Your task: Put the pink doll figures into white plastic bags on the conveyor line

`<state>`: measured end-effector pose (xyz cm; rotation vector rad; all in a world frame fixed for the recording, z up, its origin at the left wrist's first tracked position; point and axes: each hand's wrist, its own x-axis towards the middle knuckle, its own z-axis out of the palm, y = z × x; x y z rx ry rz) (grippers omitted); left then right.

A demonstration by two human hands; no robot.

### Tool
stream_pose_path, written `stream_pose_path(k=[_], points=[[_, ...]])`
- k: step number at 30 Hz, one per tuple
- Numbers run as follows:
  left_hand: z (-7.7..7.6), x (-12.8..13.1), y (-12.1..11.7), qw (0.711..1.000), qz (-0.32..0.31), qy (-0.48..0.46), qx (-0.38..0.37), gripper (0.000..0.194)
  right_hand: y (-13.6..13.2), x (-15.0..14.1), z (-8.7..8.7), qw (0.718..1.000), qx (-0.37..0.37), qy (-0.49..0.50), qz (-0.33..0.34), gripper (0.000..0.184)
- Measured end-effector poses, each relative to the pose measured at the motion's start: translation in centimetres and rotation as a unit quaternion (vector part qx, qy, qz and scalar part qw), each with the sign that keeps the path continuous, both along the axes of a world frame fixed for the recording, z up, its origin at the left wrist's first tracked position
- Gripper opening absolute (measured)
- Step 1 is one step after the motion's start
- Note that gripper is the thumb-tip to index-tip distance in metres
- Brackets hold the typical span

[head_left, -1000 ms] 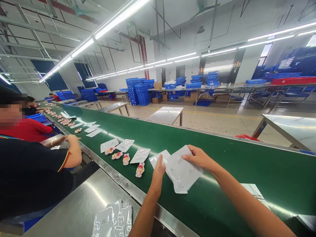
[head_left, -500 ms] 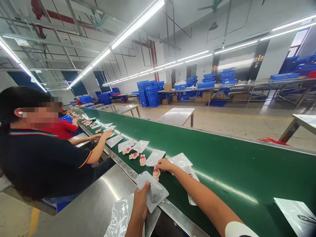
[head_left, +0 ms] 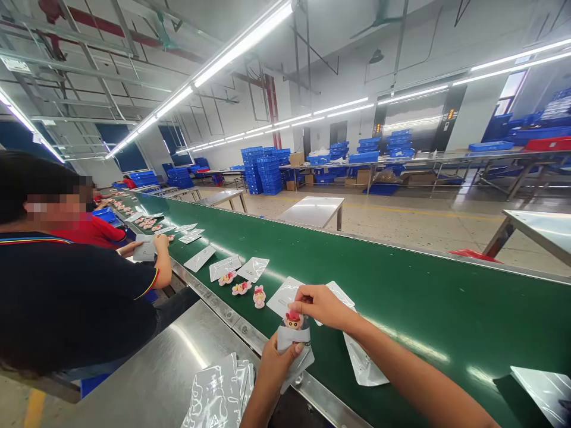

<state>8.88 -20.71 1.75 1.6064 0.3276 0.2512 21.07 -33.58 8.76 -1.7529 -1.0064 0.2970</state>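
In my left hand (head_left: 279, 359) is a silvery-white plastic pouch (head_left: 300, 364), its mouth gaping upward. A small pink doll figurine (head_left: 293, 321) with a red top is partly inside that mouth, its face still showing. My right hand (head_left: 319, 304) pinches the figurine by its top. Just left of my hands, several like figurines (head_left: 259, 296) lie on the green conveyor belt (head_left: 401, 285). Flat pouches (head_left: 253, 269) lie beside and behind them. One more pouch (head_left: 363, 359) rests under my right forearm.
A stack of pouches (head_left: 218, 392) lies on the metal side table (head_left: 178, 356). At left a co-worker in a dark shirt (head_left: 80, 297) holds a pouch (head_left: 145, 248) over the belt edge. Another pouch (head_left: 544, 389) is at far right. Blue crates (head_left: 261, 169) stand beyond the belt.
My right hand has lifted the figurine from the belt and brought it to the pouch, where it now sits partly in the mouth. The co-worker has picked up a pouch.
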Motion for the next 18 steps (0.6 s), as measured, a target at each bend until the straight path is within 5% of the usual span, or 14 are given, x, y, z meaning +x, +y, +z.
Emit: stream_pose_path(k=[3, 7, 10, 13, 15, 18], points=[[-0.2, 0.1, -0.9, 1.0, -0.028, 0.0, 0.007, 0.035, -0.7, -1.3, -0.9, 0.995, -0.024, -0.09, 0.028, 0.024], [-0.1, 0.2, -1.5, 0.998, -0.068, -0.001, 0.013, 0.03, -1.8, -0.5, -2.1, 0.976, -0.049, -0.126, 0.169, 0.038], [0.3, 0.4, -1.4, 0.994, -0.083, 0.023, -0.06, 0.029, -3.0, 3.1, -3.3, 0.98, -0.135, -0.116, 0.092, 0.038], [0.4, 1.3, -1.4, 0.99, -0.031, 0.04, -0.134, 0.033, -3.8, 7.8, -4.9, 0.946, -0.279, -0.162, -0.002, 0.037], [0.2, 2.3, -1.8, 0.988, 0.003, 0.051, -0.147, 0.034, -3.8, 10.3, -6.0, 0.926, -0.341, -0.161, 0.003, 0.05], [-0.7, 4.3, -2.9, 0.986, 0.023, 0.06, -0.152, 0.032, -3.3, 12.6, -7.1, 0.91, -0.392, -0.135, 0.015, 0.044]])
